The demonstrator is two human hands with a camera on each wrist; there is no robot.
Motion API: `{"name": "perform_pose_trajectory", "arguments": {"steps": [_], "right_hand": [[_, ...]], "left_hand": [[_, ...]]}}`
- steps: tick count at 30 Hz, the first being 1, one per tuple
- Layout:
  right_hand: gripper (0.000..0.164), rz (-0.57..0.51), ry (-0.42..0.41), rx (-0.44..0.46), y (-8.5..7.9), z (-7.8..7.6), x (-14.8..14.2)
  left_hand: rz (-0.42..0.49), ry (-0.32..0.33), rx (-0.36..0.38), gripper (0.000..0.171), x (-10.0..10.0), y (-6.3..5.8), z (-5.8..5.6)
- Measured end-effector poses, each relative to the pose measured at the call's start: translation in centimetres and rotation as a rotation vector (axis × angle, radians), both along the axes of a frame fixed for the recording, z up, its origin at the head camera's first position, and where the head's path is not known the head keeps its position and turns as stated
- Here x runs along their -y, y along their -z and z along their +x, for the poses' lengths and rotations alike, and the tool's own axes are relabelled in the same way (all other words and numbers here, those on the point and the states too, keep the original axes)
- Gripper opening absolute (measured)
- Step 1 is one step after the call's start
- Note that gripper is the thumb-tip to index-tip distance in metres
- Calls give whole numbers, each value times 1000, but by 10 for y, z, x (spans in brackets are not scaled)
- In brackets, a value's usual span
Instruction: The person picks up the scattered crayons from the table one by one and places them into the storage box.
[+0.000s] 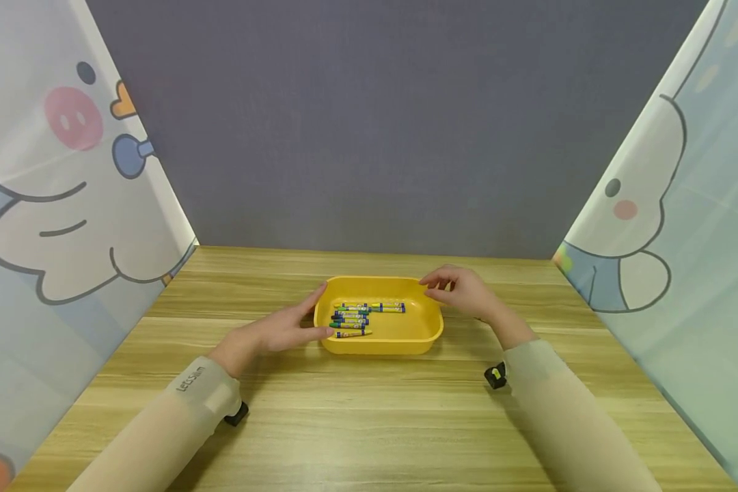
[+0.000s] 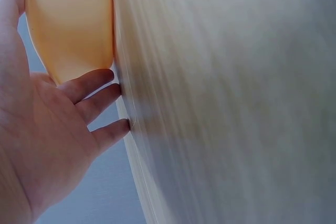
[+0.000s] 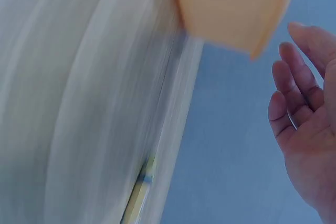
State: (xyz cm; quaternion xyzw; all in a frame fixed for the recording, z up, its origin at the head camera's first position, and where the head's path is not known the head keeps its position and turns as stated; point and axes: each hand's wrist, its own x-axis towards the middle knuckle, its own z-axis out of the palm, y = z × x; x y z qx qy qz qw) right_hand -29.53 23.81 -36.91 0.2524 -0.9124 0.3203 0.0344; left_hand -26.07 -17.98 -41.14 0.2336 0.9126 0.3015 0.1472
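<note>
A yellow plastic tray (image 1: 381,347) stands on the wooden table, with several crayons (image 1: 350,318) lying mostly in its left half. Their wrappers are yellow and blue; some tips are green, dark or yellow. My left hand (image 1: 283,328) is at the tray's left end, thumb by the near corner and fingers against the outer wall. In the left wrist view its fingers are spread beside the tray's wall (image 2: 73,19). Over the tray's right rim hovers my right hand (image 1: 464,292), fingers loosely bent. The right wrist view shows that hand (image 3: 310,103) holding nothing, apart from the tray (image 3: 231,9).
One more crayon (image 3: 137,195) lies on the table in the right wrist view, mostly hidden by my hand in the head view. A dark grey panel (image 1: 369,137) rises behind the table (image 1: 369,424). Cartoon-printed sheets (image 1: 98,205) hang on both sides.
</note>
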Motion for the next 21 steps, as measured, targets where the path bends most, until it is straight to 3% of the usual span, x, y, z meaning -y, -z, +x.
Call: {"name": "perform_pose_trajectory", "arguments": {"steps": [11,21], "right_hand": [[26,84,64,121,11,14,-84],[40,195,26,248,20,18,-135]], "left_hand": [[41,0,38,108,0,2,2],[36,-8,43,108,0,3,1]]}}
